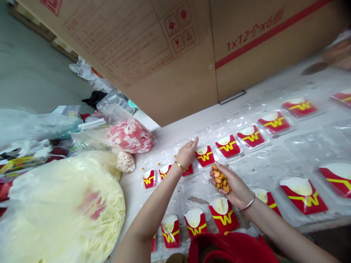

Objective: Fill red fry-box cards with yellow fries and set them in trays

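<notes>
The left hand (187, 152) has its fingers stretched out and close together, tips pressing down on a red fry pouch (204, 156) in the upper row; whether they pinch anything I cannot tell. The right hand (229, 184) lies palm up, fingers curled loosely apart, cupping a heap of orange bits (221, 181) (small and nugget-like). It hovers between the two rows, just beside the left hand.

Around them, more pouches (250, 136) run in a line up toward the right, each inside a clear sleeve, and another row (222, 216) sits nearer the person, all on a white table (276, 84). To the left a big clear bag (65, 212) holds pale yellow strips, with a smaller bag (128, 136) of red and white pieces behind it. A large cardboard box (175, 54) stands at the back of the table
</notes>
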The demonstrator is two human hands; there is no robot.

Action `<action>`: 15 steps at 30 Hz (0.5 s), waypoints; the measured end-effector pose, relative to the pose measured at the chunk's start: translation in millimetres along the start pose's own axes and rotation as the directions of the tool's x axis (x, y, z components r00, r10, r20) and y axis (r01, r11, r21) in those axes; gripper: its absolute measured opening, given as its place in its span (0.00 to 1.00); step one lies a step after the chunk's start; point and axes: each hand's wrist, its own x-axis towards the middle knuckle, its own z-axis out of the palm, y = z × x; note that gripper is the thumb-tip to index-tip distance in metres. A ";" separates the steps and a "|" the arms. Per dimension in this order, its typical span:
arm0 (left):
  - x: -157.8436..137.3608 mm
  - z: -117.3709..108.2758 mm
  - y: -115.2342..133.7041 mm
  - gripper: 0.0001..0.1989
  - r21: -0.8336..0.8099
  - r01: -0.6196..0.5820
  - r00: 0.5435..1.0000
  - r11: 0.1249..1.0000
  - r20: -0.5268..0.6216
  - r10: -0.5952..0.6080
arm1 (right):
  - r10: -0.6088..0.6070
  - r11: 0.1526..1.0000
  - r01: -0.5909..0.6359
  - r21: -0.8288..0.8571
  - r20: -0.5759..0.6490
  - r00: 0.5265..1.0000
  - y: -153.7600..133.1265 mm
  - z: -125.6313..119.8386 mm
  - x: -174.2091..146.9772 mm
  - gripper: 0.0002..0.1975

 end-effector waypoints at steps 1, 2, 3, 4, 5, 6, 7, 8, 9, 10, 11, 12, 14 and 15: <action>-2.4 -1.3 1.3 0.33 -0.013 0.004 1.000 1.000 0.021 -0.003 | 0.006 1.000 -0.006 0.016 -0.008 1.000 -0.9 0.1 0.8 0.13; -5.0 -4.0 3.3 0.33 -0.040 0.002 1.000 0.999 0.029 -0.001 | 0.013 0.999 -0.013 0.033 -0.016 1.000 -2.0 0.1 1.5 0.14; -8.0 -8.3 6.3 0.32 -0.086 -0.006 1.000 0.996 0.020 0.008 | 0.021 0.999 -0.020 0.049 -0.023 1.000 -3.1 0.1 2.0 0.14; -11.4 -14.2 10.5 0.30 -0.154 -0.023 1.000 0.988 -0.009 0.022 | 0.030 0.998 -0.028 0.064 -0.029 0.999 -4.2 0.0 2.3 0.14; -15.2 -21.3 16.3 0.28 -0.241 -0.049 0.998 0.969 -0.049 0.038 | 0.038 0.997 -0.035 0.076 -0.033 0.999 -5.0 0.0 2.5 0.14; -19.4 -29.2 23.5 0.25 -0.338 -0.082 0.995 0.938 -0.087 0.055 | 0.045 0.996 -0.042 0.081 -0.036 0.998 -5.5 -0.1 2.6 0.15; -23.7 -37.3 32.1 0.23 -0.435 -0.114 0.991 0.893 -0.110 0.073 | 0.051 0.996 -0.048 0.082 -0.037 0.998 -5.7 -0.2 2.8 0.15; -28.0 -45.0 41.7 0.22 -0.522 -0.139 0.989 0.841 -0.112 0.094 | 0.053 0.996 -0.050 0.079 -0.036 0.998 -5.5 -0.2 3.0 0.15; -31.7 -51.9 51.8 0.20 -0.590 -0.152 0.988 0.793 -0.097 0.117 | 0.048 0.996 -0.045 0.075 -0.037 0.998 -5.1 -0.2 3.3 0.15; -34.6 -57.3 61.6 0.18 -0.635 -0.150 0.988 0.758 -0.072 0.136 | 0.041 0.997 -0.038 0.071 -0.038 0.998 -4.8 -0.3 3.8 0.16; -36.2 -61.2 70.5 0.15 -0.659 -0.139 0.988 0.739 -0.047 0.144 | 0.031 0.997 -0.028 0.069 -0.038 0.999 -4.7 -0.4 4.1 0.16; -36.1 -63.5 77.9 0.11 -0.671 -0.128 0.989 0.730 -0.033 0.143 | 0.020 0.998 -0.017 0.068 -0.038 0.999 -5.3 -0.8 4.4 0.16; -30.0 -63.4 86.3 0.07 -0.689 -0.109 0.993 0.716 -0.052 0.102 | 0.009 0.997 -0.006 0.082 -0.036 0.999 -8.8 -2.7 3.8 0.15; -23.9 -61.4 87.1 0.07 -0.703 -0.095 0.995 0.705 -0.079 0.056 | 0.010 0.995 -0.007 0.096 -0.027 1.000 -11.8 -4.4 2.8 0.15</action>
